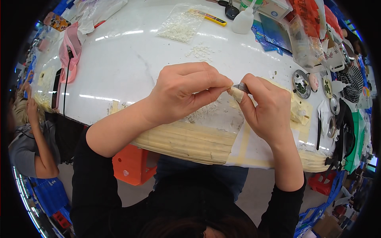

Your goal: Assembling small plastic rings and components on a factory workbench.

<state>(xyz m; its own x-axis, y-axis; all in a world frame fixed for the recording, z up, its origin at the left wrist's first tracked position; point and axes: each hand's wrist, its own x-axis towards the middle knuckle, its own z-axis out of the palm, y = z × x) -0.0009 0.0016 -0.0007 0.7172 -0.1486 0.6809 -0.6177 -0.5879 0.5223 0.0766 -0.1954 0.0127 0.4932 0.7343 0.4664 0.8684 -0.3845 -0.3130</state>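
Note:
Above the white table (119, 51), both hands meet fingertip to fingertip. My left hand (188, 89) is closed in a pinch, with thumb and index pressed on something too small to make out. In my right hand (268, 105), a small grey metal piece (241, 88), perhaps a blade, is gripped between index finger and thumb. Beige tape (235, 94) wraps the right thumb tip. Under the hands lie small pale crumbs (204, 113) scattered on the table. A clear bag (180, 27) of similar white bits rests farther back.
At the back are a yellow utility knife (214, 19), a white squeeze bottle (243, 20) and blue shiny sheets (274, 33). To the right, a round metal dish (301, 84) holds dark green pieces. A pink mesh pouch (70, 51) and a seated person (33, 146) are at left.

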